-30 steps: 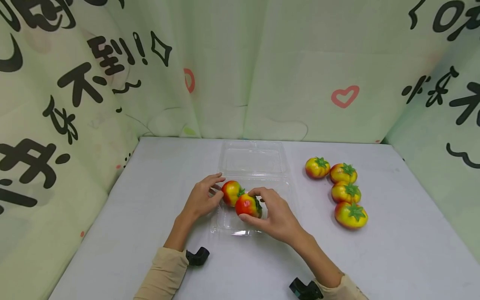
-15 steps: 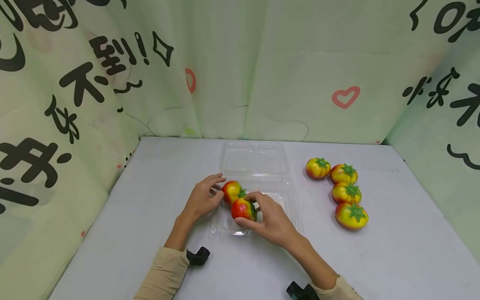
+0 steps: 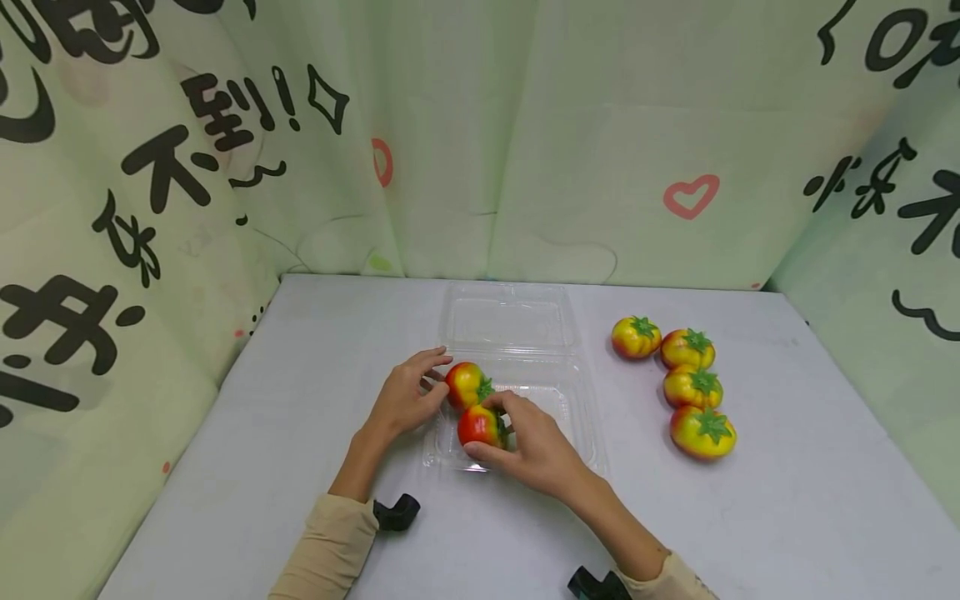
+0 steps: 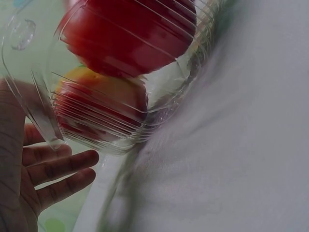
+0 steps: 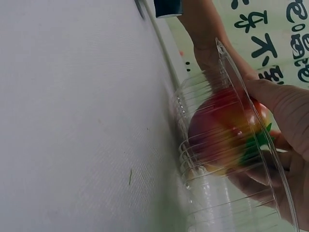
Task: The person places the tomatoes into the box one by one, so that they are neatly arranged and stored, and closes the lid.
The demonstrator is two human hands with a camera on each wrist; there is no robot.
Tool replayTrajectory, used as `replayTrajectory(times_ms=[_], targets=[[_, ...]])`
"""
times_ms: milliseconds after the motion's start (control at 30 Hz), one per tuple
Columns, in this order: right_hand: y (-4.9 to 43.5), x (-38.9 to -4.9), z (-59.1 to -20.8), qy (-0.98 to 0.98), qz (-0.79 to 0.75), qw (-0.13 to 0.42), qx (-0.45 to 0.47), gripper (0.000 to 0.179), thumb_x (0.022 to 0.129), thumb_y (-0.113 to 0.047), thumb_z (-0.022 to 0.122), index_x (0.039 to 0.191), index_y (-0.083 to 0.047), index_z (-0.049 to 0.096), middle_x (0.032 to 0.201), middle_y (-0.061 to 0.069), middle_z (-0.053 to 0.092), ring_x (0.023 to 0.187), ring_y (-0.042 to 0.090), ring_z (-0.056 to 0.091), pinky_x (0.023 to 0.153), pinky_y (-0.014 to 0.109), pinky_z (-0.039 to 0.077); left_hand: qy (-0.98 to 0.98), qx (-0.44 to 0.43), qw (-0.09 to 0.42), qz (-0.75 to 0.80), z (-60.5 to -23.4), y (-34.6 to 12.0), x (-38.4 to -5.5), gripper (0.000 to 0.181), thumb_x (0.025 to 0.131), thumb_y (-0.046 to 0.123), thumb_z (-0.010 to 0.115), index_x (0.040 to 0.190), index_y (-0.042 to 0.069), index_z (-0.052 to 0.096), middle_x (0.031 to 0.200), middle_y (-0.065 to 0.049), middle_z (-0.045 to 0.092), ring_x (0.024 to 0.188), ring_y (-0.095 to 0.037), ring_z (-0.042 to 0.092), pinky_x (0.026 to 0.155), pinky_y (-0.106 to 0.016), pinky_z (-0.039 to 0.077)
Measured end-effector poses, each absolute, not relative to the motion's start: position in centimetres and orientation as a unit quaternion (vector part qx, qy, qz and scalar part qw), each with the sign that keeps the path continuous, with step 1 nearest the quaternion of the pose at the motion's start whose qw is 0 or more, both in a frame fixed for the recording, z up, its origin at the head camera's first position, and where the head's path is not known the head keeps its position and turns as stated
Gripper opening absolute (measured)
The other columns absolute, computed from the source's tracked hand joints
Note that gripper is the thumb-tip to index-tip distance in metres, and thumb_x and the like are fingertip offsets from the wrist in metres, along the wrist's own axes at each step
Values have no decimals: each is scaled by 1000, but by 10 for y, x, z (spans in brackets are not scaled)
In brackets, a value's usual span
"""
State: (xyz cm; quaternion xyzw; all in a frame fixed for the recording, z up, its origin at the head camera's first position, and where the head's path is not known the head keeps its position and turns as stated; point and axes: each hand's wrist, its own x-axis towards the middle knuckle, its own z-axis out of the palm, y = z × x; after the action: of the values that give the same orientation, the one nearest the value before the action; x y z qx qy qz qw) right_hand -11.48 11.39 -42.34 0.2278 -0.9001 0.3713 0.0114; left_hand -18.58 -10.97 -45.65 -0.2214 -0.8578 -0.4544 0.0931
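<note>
My right hand (image 3: 536,442) grips a red-and-yellow tomato (image 3: 478,426) low inside the clear plastic clamshell box (image 3: 558,408), thumb on the near side and fingers on the far side. Through the box wall in the right wrist view, the gripped tomato (image 5: 227,130) shows its green leafy top turned toward the palm. A second tomato (image 3: 467,383) sits just behind it in the box's left part. My left hand (image 3: 408,392) lies at the box's left rim, thumb close by the second tomato. In the left wrist view, the left hand's fingers (image 4: 67,169) extend loosely beside the rim.
Several more tomatoes (image 3: 693,386) stand on the right of the white table (image 3: 750,517). The clamshell's lid (image 3: 506,317) lies folded back toward the far edge. A printed green curtain (image 3: 585,167) encloses the back and sides.
My right hand has moved the gripped tomato left and slightly toward me inside the box, to in front of the second tomato. The left hand has stayed in place.
</note>
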Motion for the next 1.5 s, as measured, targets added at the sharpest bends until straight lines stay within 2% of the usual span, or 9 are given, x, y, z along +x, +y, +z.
replayTrajectory(times_ms=[800,1200,1500], targets=[[108,-114,-424,-899,376,-5,223,52,85,-36,82,124,-9,59,114,4,68,98,19,64,88,43,60,-861,-223,99,-447,-455,-109,-186,38,88,7,62,124,-5,69,139,-22,62,93,-30,73,82,-41,63],[110,-112,-421,-901,380,-19,208,58,84,-36,83,130,-10,58,123,4,67,108,20,65,92,41,60,-864,-217,94,-445,-454,-108,-185,39,89,8,62,125,-4,69,140,-21,61,94,-30,73,84,-42,62],[120,-111,-420,-900,377,5,218,59,85,-33,82,132,-5,59,130,13,66,109,30,66,93,48,58,-864,-214,91,-446,-455,-109,-185,39,89,7,61,125,-4,69,140,-20,61,95,-30,73,83,-41,62]])
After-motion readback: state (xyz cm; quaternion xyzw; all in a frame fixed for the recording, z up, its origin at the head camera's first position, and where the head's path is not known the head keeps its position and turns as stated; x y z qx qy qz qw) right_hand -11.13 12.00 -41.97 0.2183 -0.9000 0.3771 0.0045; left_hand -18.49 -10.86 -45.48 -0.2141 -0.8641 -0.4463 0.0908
